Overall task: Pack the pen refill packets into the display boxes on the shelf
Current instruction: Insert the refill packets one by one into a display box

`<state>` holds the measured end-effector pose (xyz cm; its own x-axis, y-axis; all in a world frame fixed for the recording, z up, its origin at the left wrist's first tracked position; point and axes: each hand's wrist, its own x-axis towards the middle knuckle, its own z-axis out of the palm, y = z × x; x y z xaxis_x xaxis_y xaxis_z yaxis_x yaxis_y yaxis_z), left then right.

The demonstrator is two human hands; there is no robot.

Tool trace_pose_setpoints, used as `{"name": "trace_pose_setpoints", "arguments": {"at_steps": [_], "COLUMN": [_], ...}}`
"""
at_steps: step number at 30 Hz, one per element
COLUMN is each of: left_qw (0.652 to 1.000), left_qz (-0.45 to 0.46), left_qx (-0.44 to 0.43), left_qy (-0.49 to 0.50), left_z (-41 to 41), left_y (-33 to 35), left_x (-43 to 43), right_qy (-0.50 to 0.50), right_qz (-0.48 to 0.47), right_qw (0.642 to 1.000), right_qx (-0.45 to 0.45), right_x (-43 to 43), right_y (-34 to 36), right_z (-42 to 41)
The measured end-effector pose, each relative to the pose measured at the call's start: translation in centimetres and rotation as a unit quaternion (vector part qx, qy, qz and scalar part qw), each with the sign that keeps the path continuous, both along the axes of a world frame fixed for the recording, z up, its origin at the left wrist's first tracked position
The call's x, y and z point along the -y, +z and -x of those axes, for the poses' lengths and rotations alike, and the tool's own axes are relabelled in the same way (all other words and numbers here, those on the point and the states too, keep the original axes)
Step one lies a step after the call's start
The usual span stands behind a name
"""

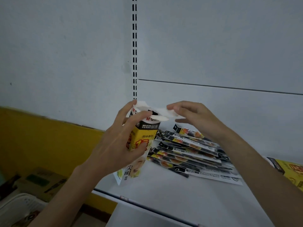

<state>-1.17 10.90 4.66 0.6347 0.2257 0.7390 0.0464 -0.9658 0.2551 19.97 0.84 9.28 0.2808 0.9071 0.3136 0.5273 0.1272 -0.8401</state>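
A yellow, black and white display box [144,136] stands upright on the white shelf [172,190], its white top flaps open. My left hand [119,145] grips the box around its upper body, thumb on the front and fingers over the rim. My right hand [193,118] pinches the white flap [165,113] at the box's top right and holds it outward. Right of the box, a loose pile of several long pen refill packets [193,154] lies flat on the shelf, partly under my right forearm.
Another yellow display box [290,171] lies at the shelf's right edge. A slotted upright [134,46] runs up the grey back panel. Below left, by a yellow wall, sit a cardboard carton [41,182] and a white basket [19,208].
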Motion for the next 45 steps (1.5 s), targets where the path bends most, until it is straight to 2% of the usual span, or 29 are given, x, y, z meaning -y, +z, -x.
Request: {"name": "trace_pose_setpoints", "arguments": {"at_steps": [1,2,4,5,7,11,14,16,20,22,26,30,33,35,37,39,42,45], "left_qw": [1.0,1.0,0.999,0.999,0.999,0.999,0.999,0.999,0.998,0.998,0.998,0.998,0.998,0.998,0.998,0.998,0.996,0.995], "left_qz": [0.001,0.003,0.013,0.017,0.023,0.019,0.024,0.024,0.038,0.019,-0.01,0.002,0.019,0.002,-0.013,-0.021,-0.034,-0.044], "left_qx": [0.0,-0.002,-0.004,-0.002,0.002,0.0,0.001,0.006,-0.001,-0.005,-0.016,-0.014,-0.008,-0.01,-0.016,-0.022,-0.029,-0.03], "left_qy": [0.009,0.019,0.033,0.035,0.035,0.034,0.034,0.04,0.053,0.059,0.066,0.065,0.063,0.063,0.059,0.062,0.072,0.08], "left_z": [0.1,0.1,0.0,0.0,-0.2,-0.5,-0.6,-0.7,-0.8,-1.0,-1.3,-1.3,-1.0,-0.7,-0.5,-0.4,-0.4,-0.5], "left_y": [0.0,-0.1,-0.3,-0.5,-0.8,-1.1,-1.0,-1.1,-1.2,-1.3,-1.2,-1.1,-0.9,-0.8,-0.7,-0.6,-0.5,-0.5], "left_x": [0.0,0.0,-0.1,-0.1,0.1,0.3,0.4,0.6,1.0,1.2,1.4,1.2,1.2,1.3,1.4,1.5,1.8,1.9], "right_qy": [-0.033,-0.072,-0.121,-0.123,-0.125,-0.146,-0.126,-0.12,-0.146,-0.149,-0.122,-0.067,-0.05,-0.076,-0.094,-0.094,-0.074,-0.057], "right_qz": [0.002,0.025,0.135,0.192,0.24,0.215,0.242,0.249,0.255,0.278,0.264,0.176,0.062,-0.072,-0.218,-0.313,-0.317,-0.223], "right_qw": [0.999,0.995,0.953,0.926,0.892,0.892,0.873,0.873,0.859,0.865,0.916,0.971,0.994,0.994,0.971,0.942,0.939,0.968], "right_qx": [0.006,0.064,0.242,0.302,0.362,0.369,0.405,0.402,0.42,0.389,0.275,0.146,0.074,0.03,-0.027,-0.076,-0.11,-0.103], "right_x": [-0.1,-0.1,-0.1,-0.1,-0.2,-0.2,0.0,0.4,0.9,1.1,1.9,3.3,4.1,4.3,4.3,4.1,2.7,1.4], "right_y": [-1.0,-2.1,-4.5,-5.6,-7.3,-7.2,-6.9,-7.0,-7.0,-6.6,-3.9,0.8,4.2,6.2,7.8,8.8,8.7,7.4], "right_z": [-0.7,-1.6,-3.4,-4.0,-4.4,-4.1,-3.9,-3.8,-3.8,-4.2,-4.7,-3.5,-1.7,-0.6,0.3,1.4,3.5,4.6]}}
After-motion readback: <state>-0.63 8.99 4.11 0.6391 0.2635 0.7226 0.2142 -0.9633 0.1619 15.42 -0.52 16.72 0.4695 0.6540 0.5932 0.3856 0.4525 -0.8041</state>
